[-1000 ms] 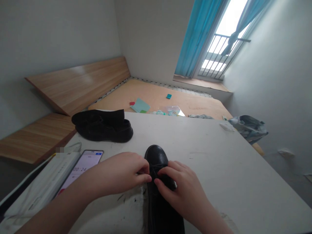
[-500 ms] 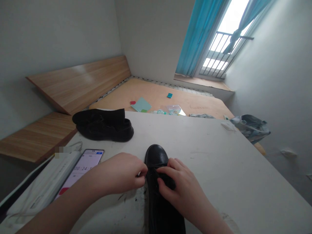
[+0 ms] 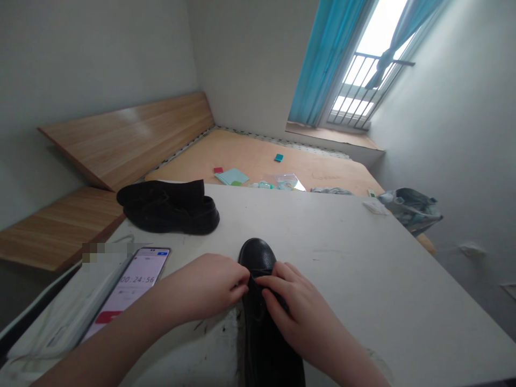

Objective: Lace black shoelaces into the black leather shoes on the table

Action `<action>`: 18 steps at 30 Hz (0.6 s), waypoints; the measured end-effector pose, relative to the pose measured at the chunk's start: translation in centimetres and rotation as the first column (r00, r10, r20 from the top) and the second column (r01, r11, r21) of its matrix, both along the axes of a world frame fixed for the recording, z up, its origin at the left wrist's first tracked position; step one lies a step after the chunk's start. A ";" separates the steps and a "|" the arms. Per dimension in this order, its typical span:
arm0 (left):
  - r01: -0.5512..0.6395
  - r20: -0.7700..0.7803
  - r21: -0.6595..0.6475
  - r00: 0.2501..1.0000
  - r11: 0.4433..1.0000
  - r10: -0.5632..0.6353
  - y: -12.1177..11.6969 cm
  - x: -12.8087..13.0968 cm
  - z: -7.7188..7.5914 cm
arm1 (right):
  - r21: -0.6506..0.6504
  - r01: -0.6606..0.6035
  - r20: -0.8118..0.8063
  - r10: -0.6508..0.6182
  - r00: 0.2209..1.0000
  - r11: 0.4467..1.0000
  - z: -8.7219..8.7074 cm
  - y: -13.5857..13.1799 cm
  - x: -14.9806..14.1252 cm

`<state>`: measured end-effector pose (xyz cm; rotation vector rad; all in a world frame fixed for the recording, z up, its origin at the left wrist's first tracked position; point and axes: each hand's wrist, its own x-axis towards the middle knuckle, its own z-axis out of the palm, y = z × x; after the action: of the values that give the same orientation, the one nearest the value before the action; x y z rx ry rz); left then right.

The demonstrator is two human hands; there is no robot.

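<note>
1. Watching from afar, I find the black leather shoe [image 3: 258,255] at the near middle of the white surface [image 3: 342,252], toe pointing away, heel end cut off by the frame.
2. The left hand [image 3: 228,284] is curled at the shoe's left side, thumb and forefinger close together; I cannot tell whether it pinches anything.
3. The right hand [image 3: 294,301] bends over the right side, thumb and forefinger nearly meeting above the upper; I cannot make out any lace between them. Both hands block part of my view of the fastening.
4. My left forearm crosses in front of the lit smartphone [image 3: 141,269], which reads 00:24:56.
5. Another black shoe [image 3: 173,209] sits at the far left, toe leftward, well apart from the hands.
6. At the far right corner lies a white packet [image 3: 375,207], near a bulky bag [image 3: 413,209].
7. Beyond is an orange mattress [image 3: 322,166].
</note>
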<state>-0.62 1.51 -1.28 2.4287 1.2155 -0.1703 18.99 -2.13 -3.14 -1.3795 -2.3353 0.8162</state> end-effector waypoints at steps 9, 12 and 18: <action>-0.025 0.014 0.003 1.000 1.000 0.025 -0.4 0.1 0.2 | 0.082 0.073 0.091 -0.081 0.993 0.994 -0.9 0.4 -1.0; -0.080 0.049 -0.057 0.995 0.995 0.082 -0.5 -0.5 0.7 | 0.110 0.091 -0.043 -0.087 0.995 0.990 -0.7 0.4 -0.4; -0.106 0.469 -0.044 0.876 0.993 0.114 -0.9 -0.4 2.9 | 0.065 0.235 -0.506 -0.171 0.845 0.970 2.3 -0.2 1.9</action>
<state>-1.04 0.63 1.64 2.1918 1.1079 0.4225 20.84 -2.30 -0.89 -1.1665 -1.7771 0.8270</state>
